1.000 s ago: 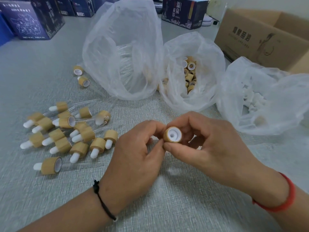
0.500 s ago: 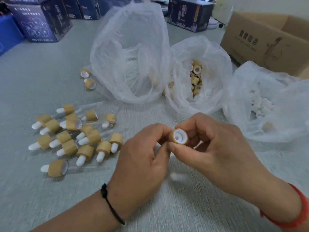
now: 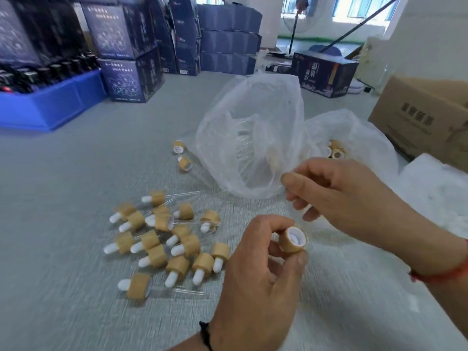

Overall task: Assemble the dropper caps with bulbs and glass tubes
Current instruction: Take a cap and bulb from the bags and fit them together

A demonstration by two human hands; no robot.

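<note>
The left hand (image 3: pixel 255 269) pinches the bamboo cap (image 3: pixel 292 240), bulb seated, above the counter (image 3: pixel 76 186), while the right hand (image 3: pixel 347 196), fingers curled and seemingly empty, nears the tube bag (image 3: pixel 249 138), where a hasty grab might crack thin glass.

Right hand (image 3: pixel 354 196) curled fingers (image 3: pixel 307 210) hide what they hold; bulb bag (image 3: pixel 440 188) cut off right; whole frame motion-blurred.
</note>
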